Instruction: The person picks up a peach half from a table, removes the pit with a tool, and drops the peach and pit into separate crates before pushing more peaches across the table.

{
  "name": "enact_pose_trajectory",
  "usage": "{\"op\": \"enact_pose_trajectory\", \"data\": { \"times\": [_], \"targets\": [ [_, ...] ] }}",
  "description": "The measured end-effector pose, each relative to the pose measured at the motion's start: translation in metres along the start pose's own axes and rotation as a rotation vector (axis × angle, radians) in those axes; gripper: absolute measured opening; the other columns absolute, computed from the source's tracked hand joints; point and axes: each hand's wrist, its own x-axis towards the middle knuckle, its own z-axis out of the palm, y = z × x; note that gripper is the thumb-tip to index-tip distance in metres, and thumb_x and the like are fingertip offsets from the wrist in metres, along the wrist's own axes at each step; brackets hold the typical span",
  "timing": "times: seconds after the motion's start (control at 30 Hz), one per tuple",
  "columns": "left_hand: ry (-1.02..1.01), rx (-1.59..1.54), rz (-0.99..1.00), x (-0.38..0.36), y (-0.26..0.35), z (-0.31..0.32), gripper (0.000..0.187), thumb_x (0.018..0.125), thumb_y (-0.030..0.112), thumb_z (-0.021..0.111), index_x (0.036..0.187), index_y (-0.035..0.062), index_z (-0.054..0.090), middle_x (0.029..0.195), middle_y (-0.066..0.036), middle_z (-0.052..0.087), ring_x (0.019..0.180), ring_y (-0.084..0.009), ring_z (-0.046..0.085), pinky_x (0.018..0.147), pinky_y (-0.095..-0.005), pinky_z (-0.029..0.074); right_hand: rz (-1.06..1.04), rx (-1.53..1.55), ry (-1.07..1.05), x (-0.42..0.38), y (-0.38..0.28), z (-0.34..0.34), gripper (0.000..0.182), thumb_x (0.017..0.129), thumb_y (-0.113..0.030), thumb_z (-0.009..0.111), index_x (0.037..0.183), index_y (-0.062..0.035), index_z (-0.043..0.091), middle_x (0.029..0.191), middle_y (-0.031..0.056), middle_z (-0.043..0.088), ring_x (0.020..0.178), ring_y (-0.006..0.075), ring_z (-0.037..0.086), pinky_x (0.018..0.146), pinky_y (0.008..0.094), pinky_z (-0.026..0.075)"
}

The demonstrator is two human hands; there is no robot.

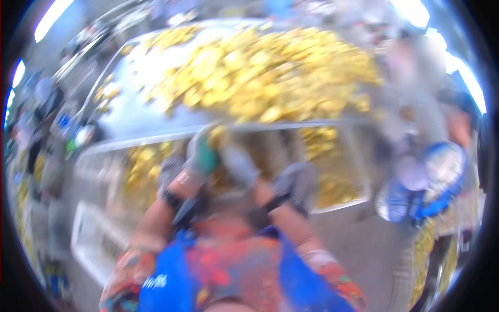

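Motion blur smears the whole view. My left hand [200, 153], in a pale glove with a green patch, is raised at the near edge of a metal table [140, 112]. A yellow piece [217, 136], its kind too blurred to name, sits at the fingers of that hand, which look closed on it. Close beside it on the right is my right hand [239, 164], also in a pale glove. Its fingers are smeared, and whether it holds anything does not show. A large heap of similar yellow pieces [260, 73] covers much of the tabletop.
Below the table edge, crates hold more yellow pieces at left [145, 166] and right [325, 156]. A white crate [93, 244] stands at lower left. Blue-and-white bundles [442, 177] lie at right, near a blurred person [416, 78]. My knees are under the table edge.
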Motion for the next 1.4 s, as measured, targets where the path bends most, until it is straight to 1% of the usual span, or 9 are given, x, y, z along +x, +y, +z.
{"op": "enact_pose_trajectory", "data": {
  "times": [0.03,0.13,0.5,0.63,0.77,0.87,0.93,1.1,1.4],
  "targets": [
    [-0.141,0.104,0.038,0.006,-0.01,-0.012,0.032,0.1,0.015,0.056,0.127,-0.0019,0.058,0.113,-0.011,0.065,0.1,-0.0222,0.063,0.091,-0.0357,0.054,0.147,0.277,0.056,0.001,-0.004,0.002,0.036,0.106,-0.019,0.041,0.126,0.006,0.057,0.117,0.0272,0.062,0.113,0.0399,0.058,0.102,0.0425,0.046],
    [-0.115,0.022,0.02,0.004,-0.005,0.004,0.032,0.102,0.024,0.049,0.121,0.0002,0.059,0.104,-0.013,0.065,0.092,-0.0245,0.063,0.085,-0.0374,0.055,0.624,0.761,0.071,0.008,-0.033,-0.011,0.045,0.107,-0.035,0.044,0.13,0.0023,0.057,0.126,0.008,0.06,0.113,0.0152,0.054,0.102,0.0312,0.043],
    [-0.088,-0.015,0.027,0.001,-0.011,0.023,0.035,0.092,0.029,0.049,0.108,-0.0002,0.059,0.097,-0.015,0.064,0.085,-0.0235,0.064,0.081,-0.037,0.055,0.621,0.841,-0.049,-0.006,-0.027,-0.024,0.04,0.109,-0.027,0.039,0.138,-0.0015,0.049,0.131,0.0057,0.054,0.118,0.0124,0.051,0.104,0.0266,0.041],
    [0.003,0.033,0.048,0.015,-0.028,-0.003,0.03,0.093,0.021,0.047,0.109,-0.0017,0.06,0.097,-0.015,0.065,0.085,-0.0243,0.064,0.081,-0.0373,0.056,0.74,1.454,-0.027,-0.003,0.008,0.002,0.04,0.11,-0.027,0.036,0.136,-0.0004,0.049,0.128,0.0056,0.053,0.118,0.0124,0.049,0.106,0.0255,0.039],
    [0.005,-0.059,0.085,0.024,0.005,-0.019,0.028,0.096,0.017,0.047,0.112,-0.0016,0.06,0.099,-0.012,0.065,0.084,-0.0197,0.063,0.081,-0.0335,0.054,0.716,1.113,0.023,0.003,-0.006,0.009,0.037,0.107,-0.038,0.043,0.128,-0.01,0.053,0.098,-0.0008,0.062,0.079,0.0087,0.061,0.066,0.0266,0.052],
    [0.022,0.047,0.221,0.047,0.041,-0.051,0.025,0.096,0.017,0.05,0.111,0.0004,0.061,0.098,-0.008,0.064,0.082,-0.014,0.06,0.077,-0.0284,0.051,0.896,1.461,-0.164,0.027,-0.036,-0.059,0.031,0.106,-0.043,0.043,0.12,-0.0163,0.053,0.073,-0.0043,0.055,0.051,0.0085,0.05,0.044,0.0278,0.041],
    [0.141,0.175,0.257,0.073,0.053,-0.084,0.024,0.096,0.018,0.051,0.111,0.0031,0.062,0.094,-0.005,0.064,0.08,-0.0118,0.059,0.073,-0.0269,0.049,0.945,1.167,0.127,0.044,-0.045,-0.086,0.032,0.105,-0.051,0.042,0.11,-0.0216,0.053,0.059,-0.0069,0.041,0.037,0.0086,0.034,0.036,0.0269,0.028],
    [0.358,0.807,0.025,0.099,0.077,-0.134,0.026,0.094,0.028,0.055,0.111,0.0095,0.063,0.082,0.001,0.062,0.073,-0.0098,0.057,0.066,-0.027,0.047,0.897,1.038,0.372,0.034,0.006,-0.202,0.038,0.101,-0.06,0.041,0.104,-0.0251,0.054,0.059,-0.0076,0.039,0.039,0.0098,0.034,0.036,0.0269,0.034],
    [0.203,0.778,-0.165,0.094,0.086,-0.129,0.036,0.092,0.034,0.058,0.11,0.0036,0.062,0.092,-0.007,0.067,0.082,-0.0173,0.064,0.073,-0.033,0.053,0.863,0.508,1.228,-0.028,0.041,-0.367,0.034,0.098,-0.056,0.046,0.087,-0.0241,0.047,0.065,-0.0074,0.042,0.044,0.0102,0.036,0.04,0.0307,0.033]
  ]
}}
